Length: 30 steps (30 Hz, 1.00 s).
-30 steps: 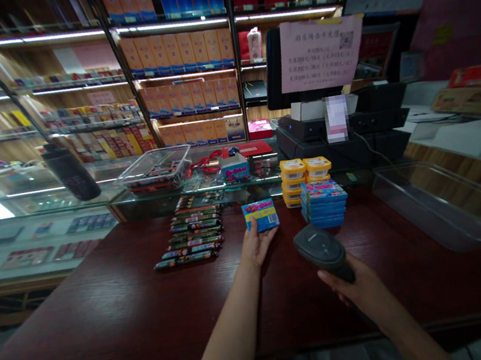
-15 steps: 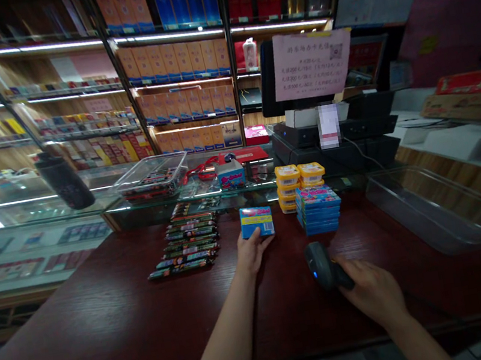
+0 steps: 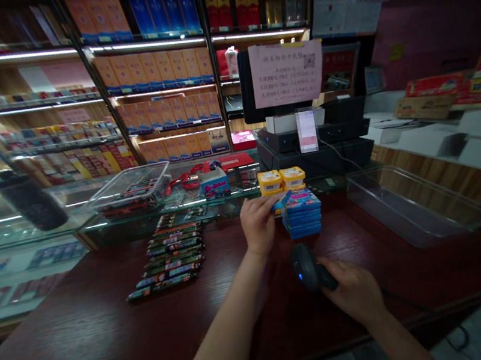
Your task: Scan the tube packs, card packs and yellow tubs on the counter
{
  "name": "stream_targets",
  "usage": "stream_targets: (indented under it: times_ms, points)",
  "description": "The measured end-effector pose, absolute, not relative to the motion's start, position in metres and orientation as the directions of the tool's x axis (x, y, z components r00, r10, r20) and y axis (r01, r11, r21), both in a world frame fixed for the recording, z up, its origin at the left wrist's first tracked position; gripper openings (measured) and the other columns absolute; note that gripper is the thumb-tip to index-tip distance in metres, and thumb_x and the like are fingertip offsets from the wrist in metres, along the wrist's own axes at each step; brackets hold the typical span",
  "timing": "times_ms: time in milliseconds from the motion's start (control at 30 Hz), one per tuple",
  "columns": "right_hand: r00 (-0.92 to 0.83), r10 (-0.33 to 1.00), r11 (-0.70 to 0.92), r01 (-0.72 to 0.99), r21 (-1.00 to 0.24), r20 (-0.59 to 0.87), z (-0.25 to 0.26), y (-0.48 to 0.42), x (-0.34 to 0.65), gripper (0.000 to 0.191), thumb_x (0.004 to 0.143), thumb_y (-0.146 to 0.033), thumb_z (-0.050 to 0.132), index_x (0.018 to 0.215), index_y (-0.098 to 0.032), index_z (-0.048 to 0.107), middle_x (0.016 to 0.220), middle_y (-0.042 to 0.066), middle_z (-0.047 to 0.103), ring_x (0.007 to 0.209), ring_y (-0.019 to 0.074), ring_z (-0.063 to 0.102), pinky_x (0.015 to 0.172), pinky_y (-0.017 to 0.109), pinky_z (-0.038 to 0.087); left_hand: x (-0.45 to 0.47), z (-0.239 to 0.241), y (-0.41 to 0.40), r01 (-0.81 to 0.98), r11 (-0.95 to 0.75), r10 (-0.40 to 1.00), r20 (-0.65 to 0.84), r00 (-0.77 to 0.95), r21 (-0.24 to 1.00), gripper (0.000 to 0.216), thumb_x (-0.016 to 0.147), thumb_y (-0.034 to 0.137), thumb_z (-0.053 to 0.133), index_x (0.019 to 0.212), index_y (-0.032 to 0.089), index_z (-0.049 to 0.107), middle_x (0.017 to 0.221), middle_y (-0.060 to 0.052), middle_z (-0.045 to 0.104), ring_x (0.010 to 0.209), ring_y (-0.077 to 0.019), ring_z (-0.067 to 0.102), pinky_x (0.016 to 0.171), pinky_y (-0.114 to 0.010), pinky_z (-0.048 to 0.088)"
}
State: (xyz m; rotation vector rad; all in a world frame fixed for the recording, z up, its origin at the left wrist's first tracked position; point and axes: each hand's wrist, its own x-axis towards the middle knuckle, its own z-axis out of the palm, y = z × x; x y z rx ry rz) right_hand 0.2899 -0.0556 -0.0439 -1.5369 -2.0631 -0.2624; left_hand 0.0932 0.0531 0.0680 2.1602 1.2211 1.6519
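My left hand [image 3: 258, 223] is closed on a small blue box [image 3: 281, 201], seen edge-on at the top left of a stack of blue boxes [image 3: 303, 218]. Whether the held box touches the stack I cannot tell. Behind it stand yellow-lidded tubs [image 3: 292, 177], piled in two columns and partly hidden by the hand. My right hand [image 3: 353, 288] grips a dark barcode scanner [image 3: 309, 269] by its handle, low over the counter; a small blue light glows on its head. To the left lies a row of several dark, slim wrapped packets [image 3: 170, 253].
A clear plastic bin [image 3: 422, 206] sits at the right. On the glass ledge are a clear tub of packets [image 3: 132, 190], an open blue carton [image 3: 214, 184] and a dark bottle [image 3: 31, 200]. A monitor with a pink notice [image 3: 286, 72] stands behind. The scanner's cable trails right.
My left hand has carried the blue box rightward to the stack and tilted it edge-on. My right hand still holds the scanner. The view has turned slightly right.
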Motion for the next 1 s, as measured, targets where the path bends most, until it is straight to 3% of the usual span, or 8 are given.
stream_targets:
  times_ms: [133,267,367,433,533,633,1000]
  points:
    - [-0.177,0.833,0.307,0.936,-0.171,0.524,-0.043,-0.056,0.290,0.035,0.079,-0.021,0.053,0.114,-0.018,0.060,0.101,0.006,0.071,0.082,0.0199,0.067,0.072,0.030,0.050,0.119,0.073,0.068,0.533,-0.758,0.582,0.759,0.292,0.376,0.032,0.086,0.017,0.048,0.107,0.029,0.069,0.110,-0.004,0.068,0.107,-0.0226,0.056,0.101,-0.043,0.038]
    - [-0.185,0.835,0.318,0.931,-0.179,0.517,-0.041,-0.057,0.289,0.036,0.079,-0.021,0.054,0.114,-0.019,0.059,0.099,0.005,0.071,0.084,0.0193,0.066,0.074,0.029,0.049,0.132,0.062,0.078,0.622,-0.738,0.578,0.721,0.382,0.262,0.035,0.083,0.012,0.054,0.113,0.026,0.065,0.124,-0.006,0.061,0.122,-0.0251,0.048,0.106,-0.051,0.033]
    - [-0.173,0.842,0.307,0.932,-0.191,0.510,-0.038,-0.057,0.288,0.035,0.080,-0.023,0.054,0.115,-0.021,0.059,0.098,0.004,0.071,0.083,0.0186,0.066,0.075,0.028,0.048,0.129,0.050,0.079,0.582,-0.743,0.601,0.714,0.360,0.332,0.047,0.078,0.012,0.064,0.124,0.023,0.058,0.131,-0.009,0.055,0.129,-0.0257,0.042,0.107,-0.047,0.036]
    - [-0.171,0.847,0.302,0.934,-0.190,0.504,-0.037,-0.057,0.288,0.035,0.080,-0.023,0.054,0.114,-0.021,0.059,0.098,0.004,0.071,0.084,0.0184,0.066,0.075,0.027,0.048,0.123,0.045,0.078,0.547,-0.719,0.632,0.732,0.256,0.429,0.052,0.074,0.016,0.070,0.124,0.023,0.057,0.130,-0.010,0.055,0.126,-0.0254,0.046,0.105,-0.045,0.040]
    - [-0.181,0.853,0.310,0.930,-0.196,0.490,-0.037,-0.056,0.288,0.035,0.080,-0.024,0.054,0.114,-0.022,0.059,0.098,0.003,0.071,0.084,0.0184,0.066,0.074,0.027,0.048,0.115,0.041,0.077,0.479,-0.649,0.695,0.717,0.058,0.591,0.035,0.074,0.019,0.071,0.108,0.022,0.067,0.113,-0.009,0.063,0.108,-0.0214,0.058,0.094,-0.039,0.048]
    - [-0.179,0.861,0.310,0.926,-0.213,0.477,-0.037,-0.056,0.289,0.036,0.080,-0.024,0.055,0.116,-0.022,0.058,0.100,0.003,0.071,0.085,0.0188,0.066,0.075,0.028,0.048,0.115,0.043,0.077,0.399,-0.599,0.754,0.657,-0.011,0.694,0.018,0.074,0.015,0.071,0.092,0.019,0.072,0.092,-0.006,0.067,0.091,-0.0172,0.063,0.085,-0.033,0.052]
    - [-0.170,0.872,0.294,0.931,-0.215,0.459,-0.032,-0.059,0.287,0.037,0.079,-0.024,0.056,0.116,-0.022,0.059,0.101,0.004,0.071,0.088,0.0194,0.066,0.076,0.028,0.047,0.135,0.050,0.080,0.435,-0.547,0.770,0.634,-0.074,0.715,0.015,0.067,0.011,0.074,0.080,0.017,0.071,0.084,-0.003,0.067,0.083,-0.0152,0.063,0.079,-0.029,0.050]
